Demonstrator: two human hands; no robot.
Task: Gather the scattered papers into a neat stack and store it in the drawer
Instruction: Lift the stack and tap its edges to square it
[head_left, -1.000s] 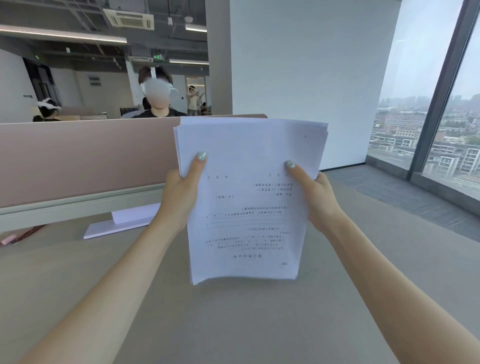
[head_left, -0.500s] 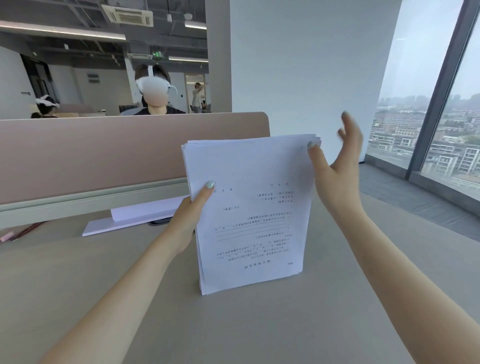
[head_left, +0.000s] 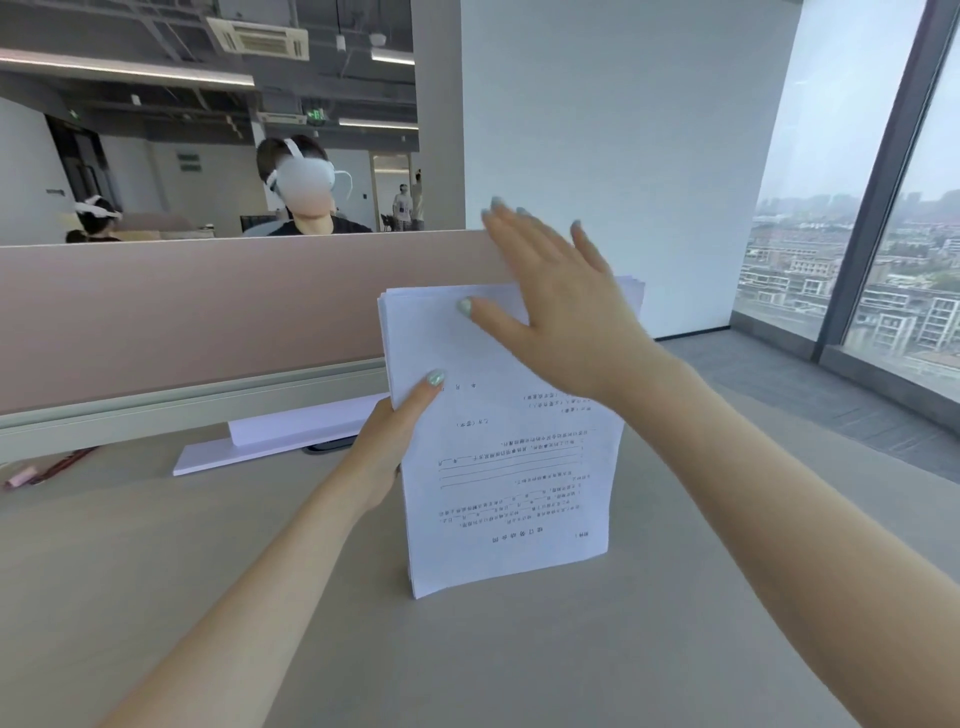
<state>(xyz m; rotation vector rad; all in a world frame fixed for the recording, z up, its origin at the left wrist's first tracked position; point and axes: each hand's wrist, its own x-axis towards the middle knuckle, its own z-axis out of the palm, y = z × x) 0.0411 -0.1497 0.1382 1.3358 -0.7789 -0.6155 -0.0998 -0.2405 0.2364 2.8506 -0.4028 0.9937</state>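
A stack of white printed papers (head_left: 509, 467) stands upright on its bottom edge on the beige desk (head_left: 208, 597), text upside down toward me. My left hand (head_left: 395, 431) grips the stack's left edge, thumb on the front sheet. My right hand (head_left: 550, 291) is open with fingers spread, hovering flat over the stack's top edge; whether it touches the sheets is unclear. No drawer is in view.
A pink partition panel (head_left: 208, 312) runs along the desk's far side. More white sheets (head_left: 270, 441) lie at its foot, with pink items (head_left: 31, 473) at far left. A person wearing a headset (head_left: 306, 192) sits behind the panel. Floor and windows lie to the right.
The stack came down from mid-air and now rests on its edge on the desk. My right hand let go of the right edge and swung over the top.
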